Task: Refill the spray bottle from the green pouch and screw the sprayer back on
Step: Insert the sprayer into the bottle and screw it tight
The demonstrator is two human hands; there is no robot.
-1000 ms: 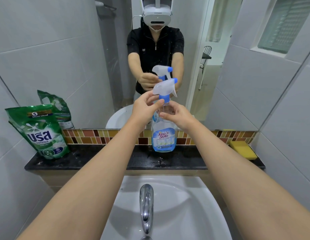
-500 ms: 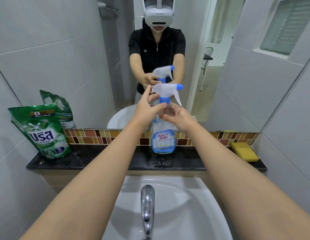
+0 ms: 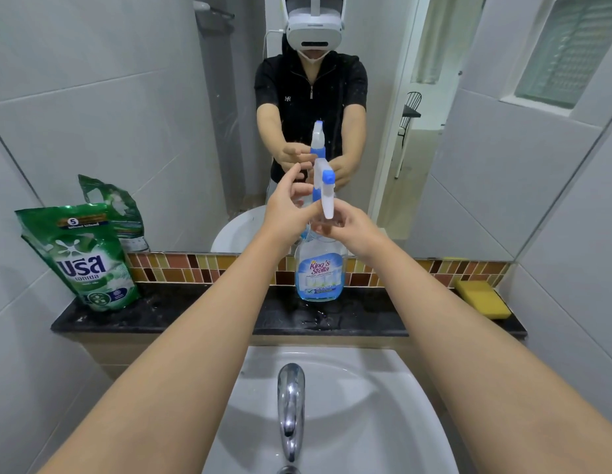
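1. The mirror (image 3: 127, 80) is filling the wall behind, doubling the person, the bottle and the pouch.
2. The sink (image 3: 383, 388) is sitting nearest the camera, its tap (image 3: 291, 405) pointing toward the viewer, below the work.
3. The table (image 3: 195, 313), a dark ledge under the mirror, is carrying everything. A small wet patch is showing just in front of the bottle.
4. The pouch (image 3: 82, 258) is standing upright at the left end, well apart from the bottle, leaning back toward the wall. Set aside like this, it is probably finished with.
5. The bottle (image 3: 319, 271) is standing upright at the middle of the table, showing blue liquid, so pouring looks done.
6. The sponge (image 3: 482, 299) is lying at the far right end.
7. The right hand (image 3: 352, 227) is curling around the bottle's neck, seemingly steadying it against twisting.
8. The left hand (image 3: 287, 203) is touching the sprayer's collar with its fingers mostly straight and spread; the grip looks loose, probably between turns.
9. The sprayer (image 3: 323, 189) is sitting on the neck, nozzle facing the camera; I cannot tell if it is fully tight.
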